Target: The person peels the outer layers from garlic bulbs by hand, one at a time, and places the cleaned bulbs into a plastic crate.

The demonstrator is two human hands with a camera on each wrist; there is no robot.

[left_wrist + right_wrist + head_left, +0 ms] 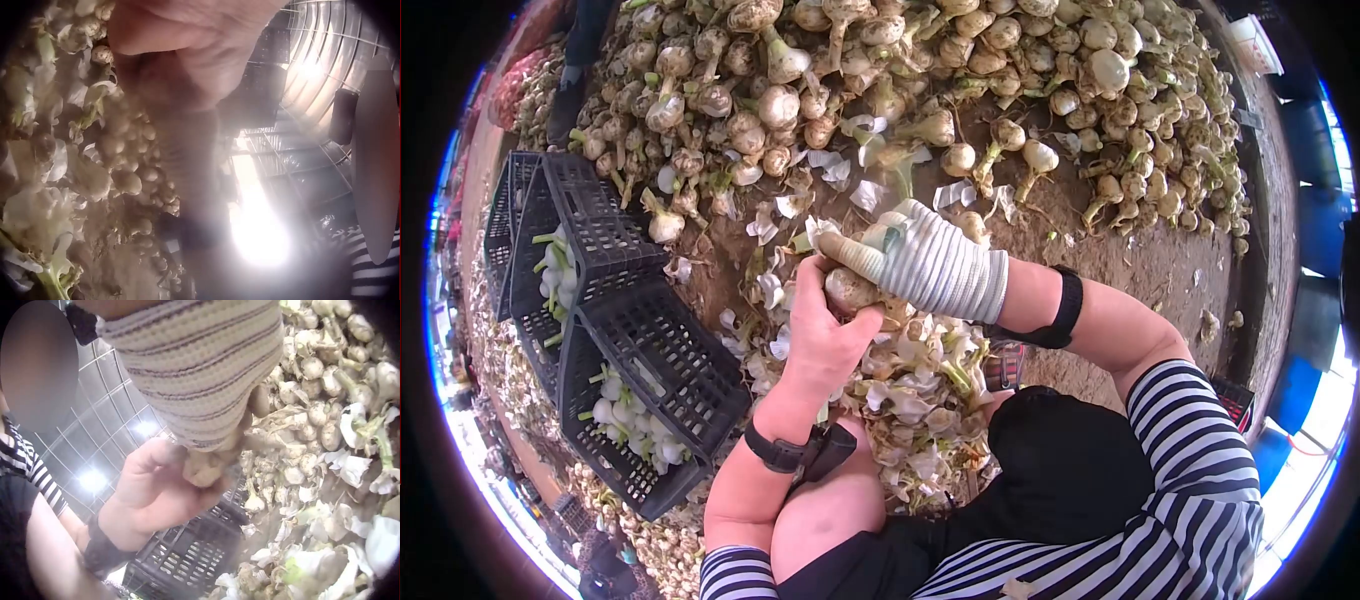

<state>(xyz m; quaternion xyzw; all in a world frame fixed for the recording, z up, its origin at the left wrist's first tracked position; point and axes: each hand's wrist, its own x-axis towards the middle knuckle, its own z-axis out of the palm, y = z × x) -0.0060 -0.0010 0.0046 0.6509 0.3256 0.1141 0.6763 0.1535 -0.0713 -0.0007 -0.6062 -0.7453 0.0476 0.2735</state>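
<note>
A dirt-stained garlic bulb (850, 288) sits between the two hands in the head view. The bare left hand (820, 335) holds it from below, thumb on the near side and fingers along the far side. Over its top lies the right hand (935, 258), in a striped knit glove, with fingers curled against the bulb. In the right wrist view the glove (200, 381) covers much of the bulb (203, 472), and the left hand (153, 494) cups it. The left wrist view shows the left hand (187, 50) blurred, with the bulb hidden.
Loose peeled skins (920, 390) are heaped below the hands. A large pile of unpeeled garlic (1000, 50) spreads across the far side. At the left stand black plastic crates (665, 345) with white peeled bulbs (635, 420) inside. A white bucket (1255, 45) is at the upper right.
</note>
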